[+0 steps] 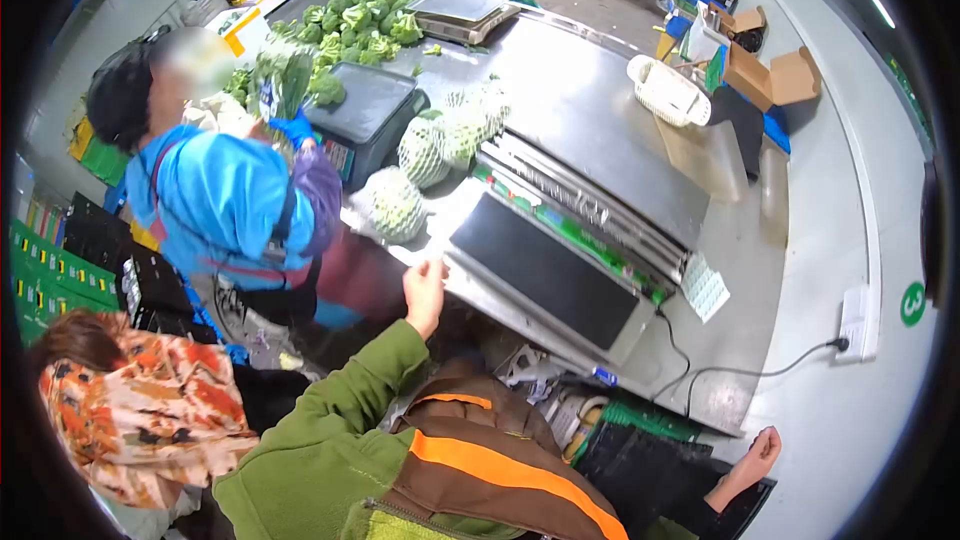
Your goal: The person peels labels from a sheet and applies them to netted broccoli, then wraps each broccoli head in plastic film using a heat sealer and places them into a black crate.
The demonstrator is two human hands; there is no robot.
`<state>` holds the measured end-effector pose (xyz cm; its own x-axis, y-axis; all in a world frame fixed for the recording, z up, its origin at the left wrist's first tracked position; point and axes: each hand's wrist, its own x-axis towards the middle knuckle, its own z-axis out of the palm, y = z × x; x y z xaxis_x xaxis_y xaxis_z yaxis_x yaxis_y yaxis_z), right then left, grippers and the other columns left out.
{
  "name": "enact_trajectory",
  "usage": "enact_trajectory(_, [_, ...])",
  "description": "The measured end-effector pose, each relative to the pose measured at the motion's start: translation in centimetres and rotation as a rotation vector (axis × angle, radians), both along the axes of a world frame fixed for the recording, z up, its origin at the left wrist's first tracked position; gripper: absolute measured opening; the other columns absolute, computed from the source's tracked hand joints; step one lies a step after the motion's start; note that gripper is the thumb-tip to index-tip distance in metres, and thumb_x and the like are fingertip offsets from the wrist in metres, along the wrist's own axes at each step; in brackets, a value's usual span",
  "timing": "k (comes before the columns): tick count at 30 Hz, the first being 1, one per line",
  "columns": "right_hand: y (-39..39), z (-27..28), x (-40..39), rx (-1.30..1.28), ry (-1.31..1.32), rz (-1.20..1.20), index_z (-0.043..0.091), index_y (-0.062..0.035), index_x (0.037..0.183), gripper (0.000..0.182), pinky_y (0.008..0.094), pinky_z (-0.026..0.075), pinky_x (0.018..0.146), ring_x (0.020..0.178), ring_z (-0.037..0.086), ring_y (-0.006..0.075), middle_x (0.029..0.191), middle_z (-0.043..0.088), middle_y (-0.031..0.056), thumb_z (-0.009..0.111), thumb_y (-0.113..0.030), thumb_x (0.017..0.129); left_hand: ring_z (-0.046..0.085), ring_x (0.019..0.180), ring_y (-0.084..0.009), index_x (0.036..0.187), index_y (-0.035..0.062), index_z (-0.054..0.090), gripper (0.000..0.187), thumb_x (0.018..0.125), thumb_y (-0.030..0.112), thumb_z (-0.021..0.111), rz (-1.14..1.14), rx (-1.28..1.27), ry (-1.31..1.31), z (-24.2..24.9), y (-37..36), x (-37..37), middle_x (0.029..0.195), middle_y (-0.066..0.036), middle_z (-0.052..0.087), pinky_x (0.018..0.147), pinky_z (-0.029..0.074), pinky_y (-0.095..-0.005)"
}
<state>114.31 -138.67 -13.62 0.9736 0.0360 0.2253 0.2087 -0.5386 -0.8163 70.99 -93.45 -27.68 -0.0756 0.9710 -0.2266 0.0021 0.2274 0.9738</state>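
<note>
My left hand [425,297] is raised at the table's front edge, its fingers curled together. Whatever may be in those fingers is too small or hidden to name. Just beyond it sits a round pale-green vegetable in a white foam net [391,206]. To its right lies the flat black plate [545,270] of a wrapping machine with metal rollers [590,202]. My right hand [757,458] hangs out to the lower right, away from the table, with fingers curled in and nothing visible in them. More netted vegetables [462,130] lie behind the first one.
A co-worker in a blue jacket [225,190] stands left, a blue-gloved hand [295,128] at a wrapped leafy bundle. Another person in a patterned top [145,405] is lower left. Broccoli [360,18], scales [460,5] and a white basket [668,90] occupy the metal table. A cable [740,371] runs to the wall.
</note>
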Motion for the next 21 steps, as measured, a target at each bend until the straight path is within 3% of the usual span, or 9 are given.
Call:
enact_trajectory(3, [9.6, 1.4, -0.2, -0.08, -0.054, 0.138, 0.061, 0.0012, 0.117, 0.026, 0.0264, 0.048, 0.086, 0.099, 0.058, 0.014, 0.11, 0.062, 0.0067, 0.06, -0.017, 0.098, 0.059, 0.08, -0.0111, 0.101, 0.0015, 0.061, 0.025, 0.094, 0.025, 0.066, 0.153, 0.156, -0.006, -2.6, 11.9, 1.3, 0.09, -0.005, 0.065, 0.07, 0.048, -0.0272])
enact_trajectory(6, [28.3, 3.3, -3.9, 0.099, 0.129, 0.401, 0.06, 0.0015, 0.117, 0.026, 0.0267, 0.047, 0.084, 0.096, 0.056, 0.0127, 0.105, 0.061, 0.0059, 0.059, -0.015, 0.096, 0.061, 0.084, -0.0138, 0.109, -0.003, 0.06, 0.041, 0.086, 0.026, 0.076, 0.155, -0.027, -0.043, -1.4, 18.6, 5.0, 0.101, -0.01, 0.066, 0.072, 0.05, -0.0284])
enact_trajectory(9, [46.3, 2.1, -8.3, -0.008, 0.236, 0.81, 0.064, 0.0002, 0.111, 0.022, 0.0263, 0.048, 0.084, 0.095, 0.059, 0.0129, 0.104, 0.063, 0.0048, 0.064, -0.013, 0.093, 0.065, 0.083, -0.015, 0.113, -0.0056, 0.057, 0.052, 0.081, 0.028, 0.081, -0.13, -0.31, -0.064, -2.1, 23.1, 5.9, 0.103, -0.011, 0.068, 0.07, 0.053, -0.0299])
enact_trajectory(11, [56.5, 0.4, -12.0, -0.048, 0.295, 1.123, 0.059, 0.0012, 0.12, 0.032, 0.0294, 0.05, 0.089, 0.104, 0.06, 0.0149, 0.111, 0.063, 0.0077, 0.066, -0.015, 0.092, 0.066, 0.084, -0.0157, 0.113, -0.0046, 0.058, 0.058, 0.076, 0.03, 0.085, -0.051, -0.299, -0.331, -1.8, 23.6, 6.9, 0.103, -0.011, 0.069, 0.074, 0.053, -0.0306])
enact_trajectory(13, [66.0, -4.0, -13.9, -0.078, 0.28, 1.405, 0.051, -0.0002, 0.131, 0.05, 0.0331, 0.05, 0.091, 0.11, 0.059, 0.0206, 0.119, 0.06, 0.0122, 0.071, -0.02, 0.089, 0.064, 0.094, -0.0188, 0.114, -0.0054, 0.057, 0.063, 0.072, 0.03, 0.088, 0.035, -0.274, -0.171, -6.5, 24.5, 7.7, 0.108, -0.013, 0.067, 0.085, 0.051, -0.0322])
enact_trajectory(14, [70.2, -5.5, -15.1, -0.148, 0.236, 1.445, 0.051, 0.0004, 0.131, 0.053, 0.035, 0.05, 0.092, 0.112, 0.058, 0.0227, 0.12, 0.059, 0.0148, 0.072, -0.025, 0.088, 0.063, 0.096, -0.0195, 0.114, -0.0066, 0.057, 0.066, 0.071, 0.031, 0.088, 0.048, -0.341, -0.127, -3.5, 24.1, 7.6, 0.109, -0.015, 0.066, 0.085, 0.051, -0.0323])
enact_trajectory(16, [76.6, -8.3, -16.9, -0.299, 0.119, 1.502, 0.051, 0.0016, 0.132, 0.061, 0.0385, 0.048, 0.095, 0.117, 0.057, 0.027, 0.123, 0.059, 0.0197, 0.072, -0.033, 0.086, 0.063, 0.097, -0.0223, 0.119, -0.0087, 0.052, 0.077, 0.069, 0.037, 0.088, 0.129, -0.255, -0.202, -8.6, 23.8, 8.8, 0.111, -0.017, 0.065, 0.087, 0.051, -0.0337])
enact_trajectory(19, [83.4, -12.6, -17.0, -0.411, -0.033, 1.632, 0.049, 0.0035, 0.135, 0.073, 0.0404, 0.043, 0.102, 0.123, 0.054, 0.0332, 0.132, 0.055, 0.0253, 0.069, -0.047, 0.087, 0.059, 0.107, -0.0263, 0.123, -0.0096, 0.048, 0.084, 0.068, 0.041, 0.088, 0.172, -0.301, -0.087, -8.6, 23.4, 9.4, 0.119, -0.021, 0.06, 0.094, 0.047, -0.0357])
enact_trajectory(21, [85.1, -12.9, -17.7, -0.651, 0.319, 1.688, 0.048, 0.0053, 0.138, 0.081, 0.039, 0.04, 0.106, 0.126, 0.052, 0.034, 0.137, 0.052, 0.027, 0.066, -0.054, 0.087, 0.059, 0.106, -0.0269, 0.124, -0.0109, 0.045, 0.088, 0.068, 0.041, 0.088, 0.228, -0.278, -0.152, -8.4, 23.2, 10.0, 0.115, -0.021, 0.061, 0.094, 0.048, -0.0363])
